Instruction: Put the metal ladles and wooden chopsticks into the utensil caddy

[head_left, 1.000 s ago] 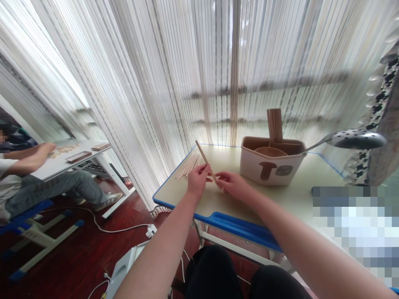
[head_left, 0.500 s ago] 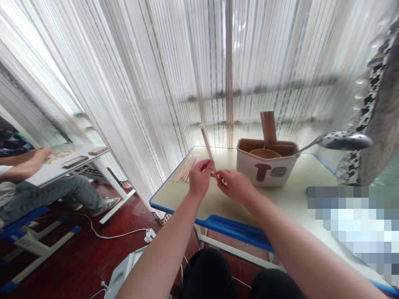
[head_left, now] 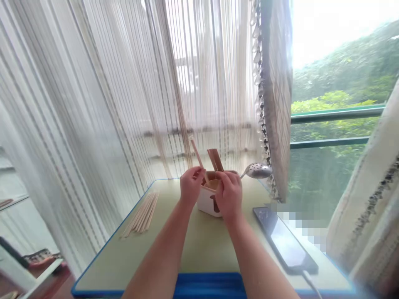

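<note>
Some chopsticks aslant, top leftward

Container partly behind right hand

Bare lanes at the sides, crowded far middle

On the tabletop, bare surface runs between the loose sticks at left and the left forearm; another bare patch lies near, between both forearms. Farther on, the left hand, with a raised stick, and the right hand obstruct the container. Upright slats and a perforated ladle rise above its rim. At right, a phone narrows the passage.
</note>
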A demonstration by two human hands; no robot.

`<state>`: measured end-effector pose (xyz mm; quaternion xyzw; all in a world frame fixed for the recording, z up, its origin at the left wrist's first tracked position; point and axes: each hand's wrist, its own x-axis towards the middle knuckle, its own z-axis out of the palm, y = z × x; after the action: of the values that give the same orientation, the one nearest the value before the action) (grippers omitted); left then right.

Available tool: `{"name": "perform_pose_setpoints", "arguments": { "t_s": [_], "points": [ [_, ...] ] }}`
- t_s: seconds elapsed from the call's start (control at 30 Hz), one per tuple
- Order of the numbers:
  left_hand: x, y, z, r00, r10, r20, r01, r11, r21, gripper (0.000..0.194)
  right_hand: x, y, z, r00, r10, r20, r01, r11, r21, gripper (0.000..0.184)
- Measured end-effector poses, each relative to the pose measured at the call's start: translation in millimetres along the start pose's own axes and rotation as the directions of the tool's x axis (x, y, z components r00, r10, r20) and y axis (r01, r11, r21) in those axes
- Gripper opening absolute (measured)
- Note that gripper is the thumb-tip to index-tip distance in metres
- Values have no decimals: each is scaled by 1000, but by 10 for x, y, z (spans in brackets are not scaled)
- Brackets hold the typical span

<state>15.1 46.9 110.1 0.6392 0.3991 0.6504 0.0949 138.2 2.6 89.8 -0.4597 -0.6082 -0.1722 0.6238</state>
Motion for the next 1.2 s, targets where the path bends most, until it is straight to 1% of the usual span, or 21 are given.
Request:
{"name": "perform_pose_setpoints", "arguments": {
  "t_s": [0.07, 0.17, 0.3, 0.4, 0.5, 0.7, 0.9, 1.1, 1.2],
  "points": [
    [-52, -62, -4, 999, 50, -12, -49, 994, 95, 24, -26, 21, 35, 1000, -5, -3, 5, 999, 41, 31],
    [-133, -91, -32, 993, 115, -6, -110, 969, 222, 19, -48, 26, 67, 1000, 25, -12, -24, 998, 56, 30],
    [-197, -126, -40, 993, 115, 36, -121, 953, 279, 14, -58, 19, 100, 996, 90, -16, -90, 996, 29, 24],
    [-208, -186, -33, 996, 91, 22, -94, 957, 276, 15, -68, 14, 130, 991, 136, -11, -136, 991, 17, 21],
    [-212, -221, -30, 997, 81, 11, -81, 959, 272, 18, -78, 22, 156, 988, 156, -14, -155, 988, 22, 21],
    [-231, -198, -22, 998, 58, -11, -54, 966, 253, 21, -82, 71, 188, 982, 183, -52, -180, 982, 53, 22],
    [-240, -208, -2, 1000, 17, -20, -13, 983, 185, 21, -85, 63, 189, 984, 174, -32, -172, 984, 49, 21],
    [-244, -188, 1, 1000, 24, 18, -26, 991, 132, 19, -94, 38, 186, 986, 168, -16, -167, 985, 52, 19],
    [-243, -182, -8, 999, 27, 16, -29, 991, 129, 18, -100, 34, 197, 988, 155, -12, -154, 987, 40, 19]
  ]
}}
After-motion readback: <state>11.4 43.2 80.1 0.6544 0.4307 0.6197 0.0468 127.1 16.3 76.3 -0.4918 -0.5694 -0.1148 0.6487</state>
